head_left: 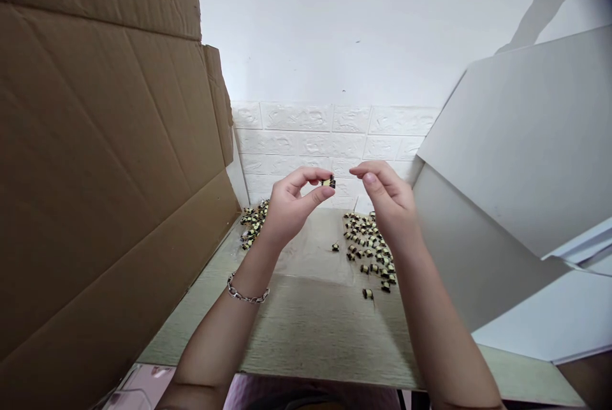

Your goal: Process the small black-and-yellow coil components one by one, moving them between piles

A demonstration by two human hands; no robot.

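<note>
My left hand [291,203] is raised above the table and pinches a small black and yellow component [329,182] between thumb and fingertips. My right hand [389,199] hovers just to the right of it with fingers curled; I see nothing in it. Below the hands, a pile of the same small components [370,247] lies on the table at the right. A second pile [253,222] lies at the left, beside the cardboard. A silver bracelet [246,294] circles my left wrist.
A tall brown cardboard box flap [95,174] walls off the left side. A white box with open flaps [516,174] stands at the right. The pale wooden table [306,333] runs to a white brick-pattern wall [325,136].
</note>
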